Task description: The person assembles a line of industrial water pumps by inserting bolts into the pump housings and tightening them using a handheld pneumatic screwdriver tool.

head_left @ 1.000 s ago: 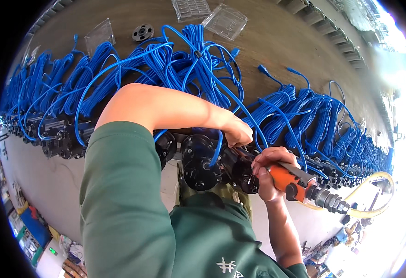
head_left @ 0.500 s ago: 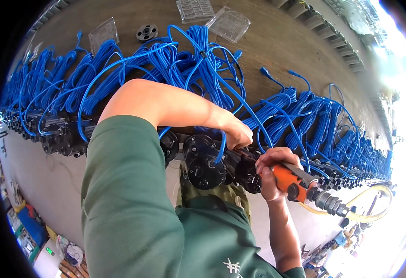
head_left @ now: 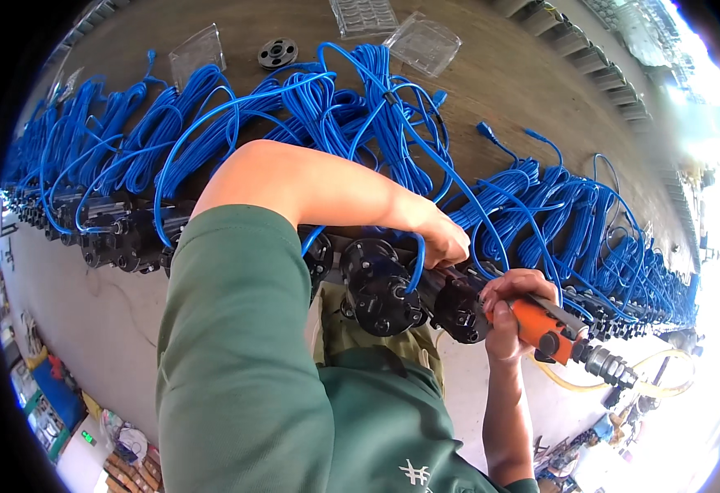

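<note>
My left hand [head_left: 445,237], its arm reaching across from the left, is closed over the top of a black cylindrical unit [head_left: 457,308]. Its fingertips are hidden, and I cannot make out what they grip. Beyond that unit's round end, my right hand [head_left: 514,306] wraps round an orange air-powered hand tool [head_left: 547,326]. The tool lies nearly level, its nose toward the unit and its metal hose coupling pointing right. Whether the nose touches the unit is hidden by my fingers. Just left stands another black unit [head_left: 382,289] with a blue cable entering its end.
Bundled blue cables [head_left: 320,111] lie in a long row on the brown table [head_left: 491,82], with more black units [head_left: 122,238] along its near edge. A dark round disc [head_left: 278,53] and clear plastic trays [head_left: 424,43] lie farther back. A yellow hose [head_left: 664,390] loops at right.
The whole scene has shifted slightly right in the view. Both hands stay at the same black unit, and the orange tool remains in my right hand.
</note>
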Demonstrator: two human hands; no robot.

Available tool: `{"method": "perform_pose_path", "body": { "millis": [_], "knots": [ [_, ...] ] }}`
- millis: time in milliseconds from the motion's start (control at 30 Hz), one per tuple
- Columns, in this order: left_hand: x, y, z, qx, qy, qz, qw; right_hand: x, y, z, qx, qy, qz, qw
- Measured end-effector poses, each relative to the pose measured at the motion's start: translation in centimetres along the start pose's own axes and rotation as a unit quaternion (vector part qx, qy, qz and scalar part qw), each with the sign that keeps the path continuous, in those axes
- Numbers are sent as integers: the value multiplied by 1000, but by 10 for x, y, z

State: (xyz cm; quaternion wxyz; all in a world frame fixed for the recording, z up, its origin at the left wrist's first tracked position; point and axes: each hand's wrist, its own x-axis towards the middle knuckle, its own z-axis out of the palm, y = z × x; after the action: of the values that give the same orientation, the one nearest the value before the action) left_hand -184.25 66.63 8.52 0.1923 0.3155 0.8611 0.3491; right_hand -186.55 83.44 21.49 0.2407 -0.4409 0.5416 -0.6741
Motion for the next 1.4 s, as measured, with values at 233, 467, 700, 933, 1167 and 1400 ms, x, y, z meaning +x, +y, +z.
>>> {"method": "perform_pose_path", "body": {
  "millis": [233,467,700,933,1167,1400],
  "knots": [
    [9,-7,2,24,-9,-20,999,0,6,-3,-8,-24,-20,999],
    [12,-11,6,30,-41,-24,998,1,3,-4,-28,-27,21,999],
    [7,-5,6,-9,-22,-44,999,-1,4,-9,-49,-73,-9,996],
    [5,-5,-4,-5,-8,-40,999,0,4,-3,12,-7,3,1000],
    [6,-2,-3,24,-20,-28,999,0,2,-2,-16,-2,31,999],
    [12,-8,6,42,-24,-10,999,1,5,-4,11,-11,12,1000]
  ]
}}
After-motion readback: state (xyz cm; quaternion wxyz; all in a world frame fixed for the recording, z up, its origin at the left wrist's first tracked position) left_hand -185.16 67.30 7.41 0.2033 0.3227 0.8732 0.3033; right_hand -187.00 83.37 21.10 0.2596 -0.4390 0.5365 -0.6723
